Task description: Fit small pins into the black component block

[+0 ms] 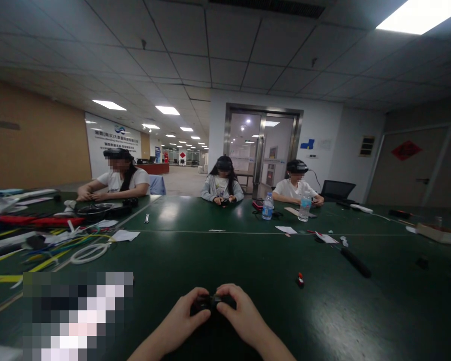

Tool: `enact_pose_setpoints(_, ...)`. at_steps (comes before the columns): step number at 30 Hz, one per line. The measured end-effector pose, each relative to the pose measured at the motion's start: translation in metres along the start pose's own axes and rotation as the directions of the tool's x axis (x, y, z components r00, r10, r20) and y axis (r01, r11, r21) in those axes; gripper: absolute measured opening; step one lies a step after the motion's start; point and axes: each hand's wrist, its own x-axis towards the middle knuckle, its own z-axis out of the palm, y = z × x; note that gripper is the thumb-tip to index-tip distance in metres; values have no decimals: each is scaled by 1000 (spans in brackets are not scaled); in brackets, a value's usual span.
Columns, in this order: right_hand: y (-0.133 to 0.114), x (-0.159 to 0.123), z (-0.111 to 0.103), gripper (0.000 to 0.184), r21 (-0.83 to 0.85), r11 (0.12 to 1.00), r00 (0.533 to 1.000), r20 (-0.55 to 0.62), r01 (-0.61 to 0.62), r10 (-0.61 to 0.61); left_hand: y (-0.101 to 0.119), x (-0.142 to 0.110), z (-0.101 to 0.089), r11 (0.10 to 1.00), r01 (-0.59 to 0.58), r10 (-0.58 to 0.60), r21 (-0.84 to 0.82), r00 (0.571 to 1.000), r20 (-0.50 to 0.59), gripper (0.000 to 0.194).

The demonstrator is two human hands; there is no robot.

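Close to the table's near edge, my left hand (188,316) and my right hand (242,312) meet over a small black object (212,301). Thumbs and fingers of both hands are closed on it, one hand at each side. A hint of dark red shows near the left fingers, but its kind is too dark and covered to make out. Off to the right, apart from my hands, a small red, black and white piece (299,280) lies on the green tabletop (263,260).
Cables (90,253), tools and strips crowd the left side. A black rod (355,262), paper scraps (328,238) and two water bottles (267,206) are to the right. Further off are a small wrench (147,218) and three seated people wearing headsets. A cardboard box (441,233) stands far right.
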Motion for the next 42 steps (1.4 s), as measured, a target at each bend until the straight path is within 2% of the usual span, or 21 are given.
enact_pose_setpoints(5,-8,2,-8,21,84,997,1000,-1,-2,2,2,1,0,996,15,-13,-90,1000,25,30)
enact_pose_setpoints(11,-9,4,-17,26,122,992,996,-90,21,-10,8,0,-1,994,87,-85,-65,996,29,35)
enact_pose_setpoints(19,-7,3,-28,34,207,978,985,-170,29,7,-9,4,1,992,100,-97,-76,994,40,41)
enact_pose_setpoints(24,-3,4,-34,38,231,973,975,-221,26,27,-3,1,-1,995,100,-100,-7,994,32,41)
enact_pose_setpoints(30,0,3,-42,43,247,969,952,-300,12,65,10,-4,-2,973,101,-95,210,995,-40,36)
enact_pose_setpoints(36,8,6,-48,44,311,949,914,-400,61,72,8,-3,-2,964,37,-33,264,999,-21,40)
enact_pose_setpoints(42,17,9,-54,45,335,939,875,-475,76,98,8,-5,-3,961,44,-44,272,999,-6,45)
